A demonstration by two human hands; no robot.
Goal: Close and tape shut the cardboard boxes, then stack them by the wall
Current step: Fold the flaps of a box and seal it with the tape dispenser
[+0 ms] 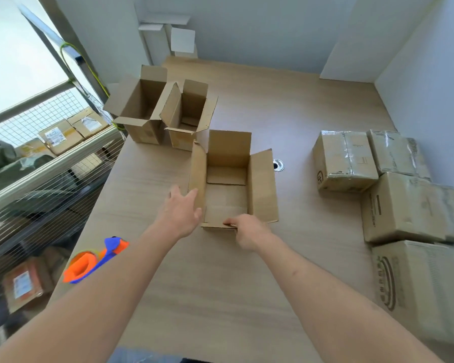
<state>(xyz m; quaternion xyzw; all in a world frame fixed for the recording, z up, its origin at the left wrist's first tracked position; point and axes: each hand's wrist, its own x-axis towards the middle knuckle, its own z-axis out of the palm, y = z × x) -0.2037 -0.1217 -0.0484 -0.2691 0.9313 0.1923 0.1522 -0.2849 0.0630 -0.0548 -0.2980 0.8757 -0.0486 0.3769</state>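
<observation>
An open cardboard box (262, 189) stands in the middle of the wooden table (210, 284) with its flaps up and nothing visible inside. My left hand (181, 213) lies with straight fingers against the box's left flap. My right hand (249, 231) pinches the near flap at the box's front edge. Two more open boxes (139, 106) (186, 113) stand side by side at the far left of the table. An orange and blue tape dispenser (95, 263) lies near the table's left edge, beside my left forearm.
Several taped boxes (344, 161) sit grouped against the right wall, the nearest (425, 292) at the lower right. A metal grommet (278, 165) is set in the table just right of the middle box. Wire shelving (50, 163) with parcels runs along the left.
</observation>
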